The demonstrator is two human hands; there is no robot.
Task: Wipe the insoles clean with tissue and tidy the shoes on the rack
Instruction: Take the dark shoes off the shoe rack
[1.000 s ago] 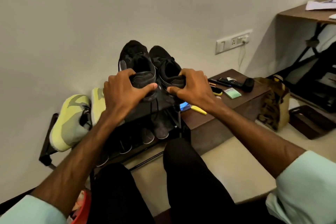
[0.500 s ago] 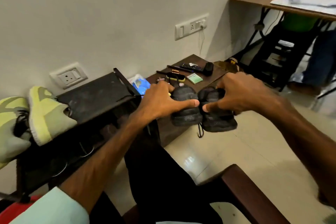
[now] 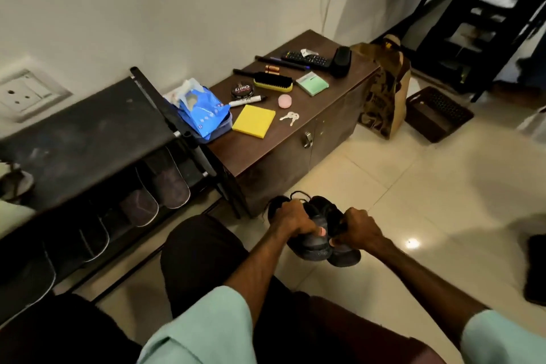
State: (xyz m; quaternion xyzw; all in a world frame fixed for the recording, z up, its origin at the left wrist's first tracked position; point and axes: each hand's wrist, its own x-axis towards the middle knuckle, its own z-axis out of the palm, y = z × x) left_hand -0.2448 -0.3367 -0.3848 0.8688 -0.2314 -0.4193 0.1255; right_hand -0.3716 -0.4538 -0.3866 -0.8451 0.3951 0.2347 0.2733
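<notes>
Holding the two black shoes (image 3: 316, 247) low over the floor (image 3: 413, 186), the person sits facing the rack (image 3: 88, 127). The left hand (image 3: 291, 220) is curled tight round the heel end of one shoe. The right hand (image 3: 359, 227) is curled tight round the heel end of the other. The shoes touch each other, side by side, heels toward the person. They are off the rack, near the front of the cabinet (image 3: 295, 151).

I think the job now is to put the shoes down so the wiping can start. It is best to set them on the floor softly, close to the feet and easy to reach. A lace (image 3: 298, 194) sticks up in a loop by the left hand, so take care not to trap it under a shoe.

Then one hand has to let go to get a tissue. The tissues (image 3: 201, 109) are in a blue pack on the cabinet, right beside the rack's end bar. The left hand is on the nearer side, so it looks like the better one to reach. The right hand can hold one shoe steady.

I cannot see the insoles from here. To get one out well, pull it slowly from the heel end so it does not fold
</notes>
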